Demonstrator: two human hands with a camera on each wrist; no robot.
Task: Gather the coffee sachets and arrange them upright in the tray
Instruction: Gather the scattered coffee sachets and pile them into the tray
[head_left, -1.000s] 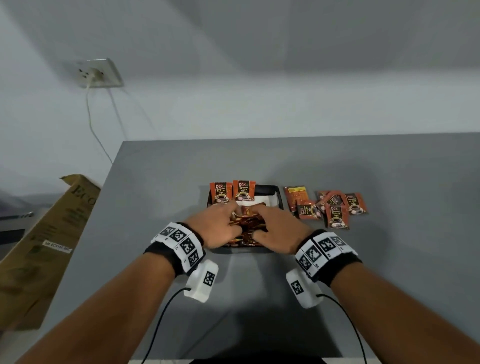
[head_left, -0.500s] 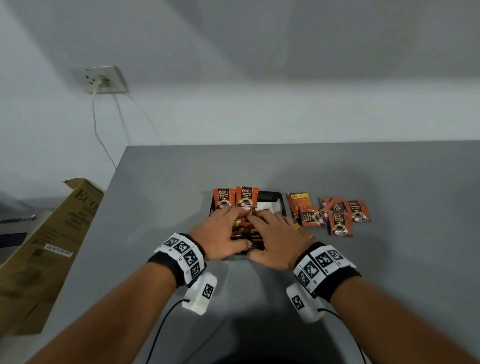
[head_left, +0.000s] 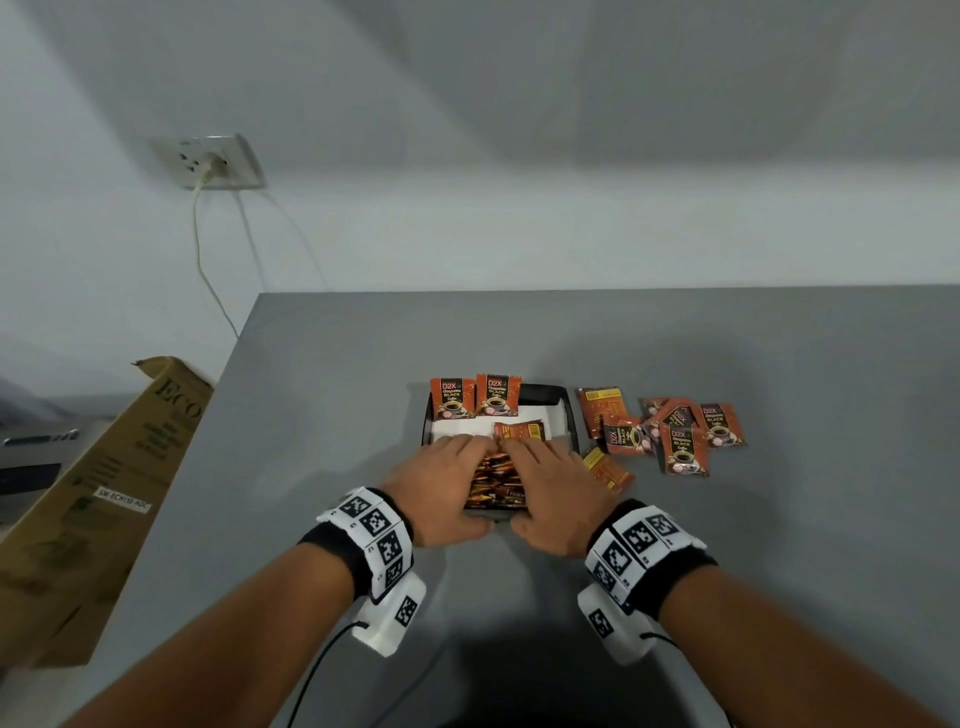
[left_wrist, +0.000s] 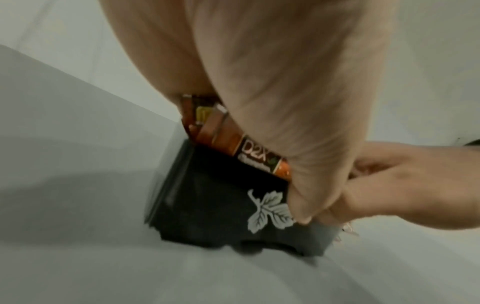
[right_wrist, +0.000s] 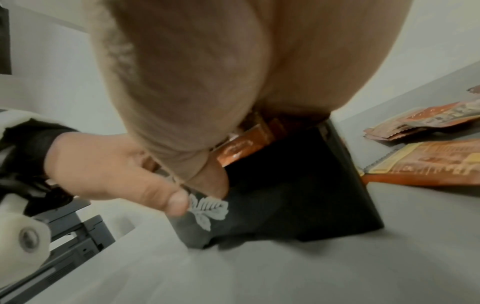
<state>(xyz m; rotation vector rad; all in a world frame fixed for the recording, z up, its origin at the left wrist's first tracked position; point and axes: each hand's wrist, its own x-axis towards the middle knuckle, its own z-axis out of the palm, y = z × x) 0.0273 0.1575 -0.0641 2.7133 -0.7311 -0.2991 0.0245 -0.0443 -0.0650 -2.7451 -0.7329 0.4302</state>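
Observation:
A black tray (head_left: 569, 415) with a white leaf print (left_wrist: 267, 211) sits mid-table. Two orange coffee sachets (head_left: 452, 399) stand upright against its far left end. A packed row of sachets (head_left: 493, 480) fills its near part. My left hand (head_left: 449, 480) and right hand (head_left: 550, 486) lie side by side over that row, fingers stretched forward and pressing on the sachet tops. Both thumbs rest against the tray's near wall (right_wrist: 298, 195). One sachet (head_left: 519, 430) stands just beyond the fingertips. Several loose sachets (head_left: 675, 434) lie flat to the right of the tray.
Another sachet (head_left: 609, 470) lies flat beside my right hand. A long cardboard box (head_left: 104, 493) leans off the table's left edge. A wall socket (head_left: 213, 161) with a hanging cable is at the back left. The grey table (head_left: 779, 519) extends to the right.
My fingers were curled and bunched over the row of sachets a second ago. They have stretched forward and flattened over the row, and the thumbs have come down onto the tray's near wall.

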